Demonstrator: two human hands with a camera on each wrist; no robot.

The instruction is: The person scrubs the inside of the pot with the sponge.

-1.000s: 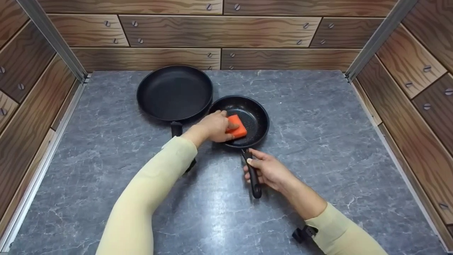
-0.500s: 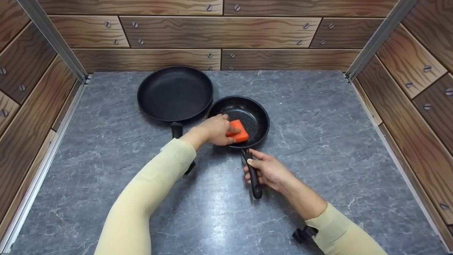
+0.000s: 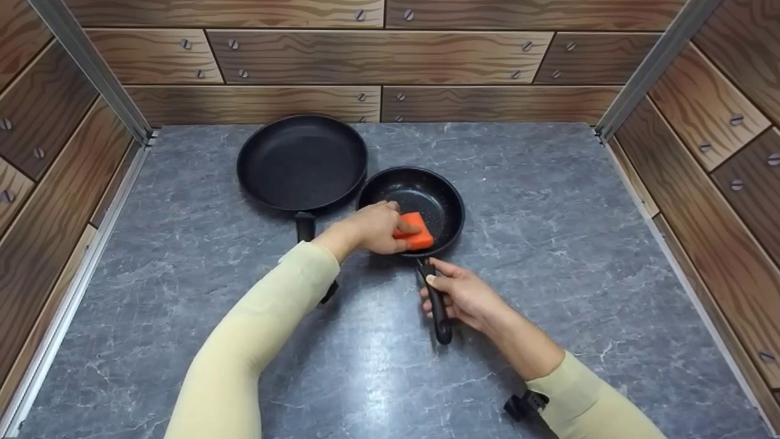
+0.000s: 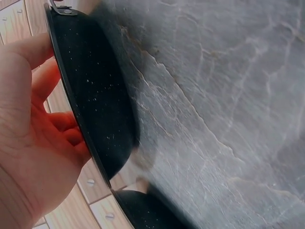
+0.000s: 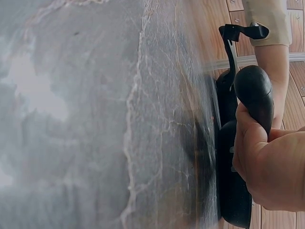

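An orange sponge [image 3: 418,233] lies in the near part of a small black speckled frying pan [image 3: 448,210]. My left hand [image 3: 379,227] reaches over the pan's left rim and grips the sponge with thumb and fingers. In the left wrist view the pan's outer wall [image 4: 95,90] hides the sponge, and the left hand [image 4: 38,129] dips behind the rim. My right hand [image 3: 466,296] holds the pan's black handle [image 3: 440,317] near its upper end. The right wrist view shows the right hand [image 5: 269,162] wrapped round that handle [image 5: 255,93].
A larger black frying pan [image 3: 301,161] stands at the back left, close against the small one. Its handle [image 3: 305,227] points toward me, partly under my left forearm. Wood-patterned walls [image 3: 378,55] border the grey marbled table [image 3: 536,201] at the back and sides.
The left hand has slid the sponge a little toward me and to the right inside the small pan. My right hand keeps its place on the handle, and both pans stay put.
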